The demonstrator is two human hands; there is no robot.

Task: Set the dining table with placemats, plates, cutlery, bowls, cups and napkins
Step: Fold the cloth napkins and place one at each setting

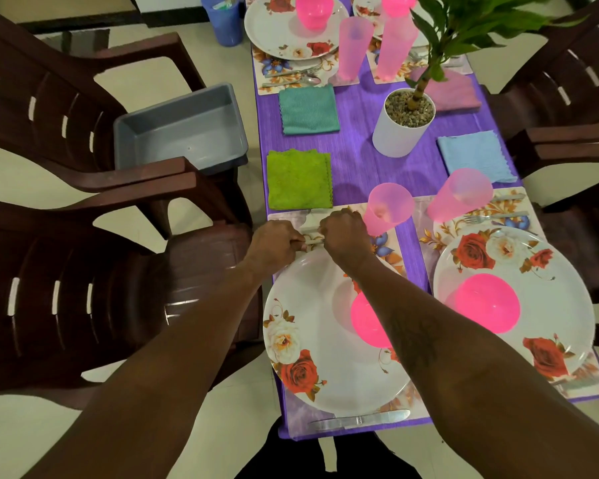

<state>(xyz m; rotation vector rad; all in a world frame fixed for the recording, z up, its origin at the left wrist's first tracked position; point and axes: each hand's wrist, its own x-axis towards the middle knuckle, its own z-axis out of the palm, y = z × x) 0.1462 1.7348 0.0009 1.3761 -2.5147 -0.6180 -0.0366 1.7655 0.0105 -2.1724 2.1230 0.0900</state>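
My left hand [277, 243] and my right hand [343, 233] meet above the near left floral plate [312, 368], both gripping metal cutlery [312, 240] over the placemat [388, 247]; which pieces I cannot tell. A pink bowl [363, 323] sits on that plate, partly hidden by my right forearm. A knife [360, 419] lies at the table's near edge. A pink cup [389, 209] stands just right of my hands, and a green napkin [298, 179] lies beyond them.
The near right setting has a plate [512, 295], pink bowl [486, 302], cup [460, 195], fork [495, 216] and blue napkin [474, 155]. A potted plant [402, 126] stands mid-table. A grey tub [180, 126] rests on a dark chair [83, 288] to the left.
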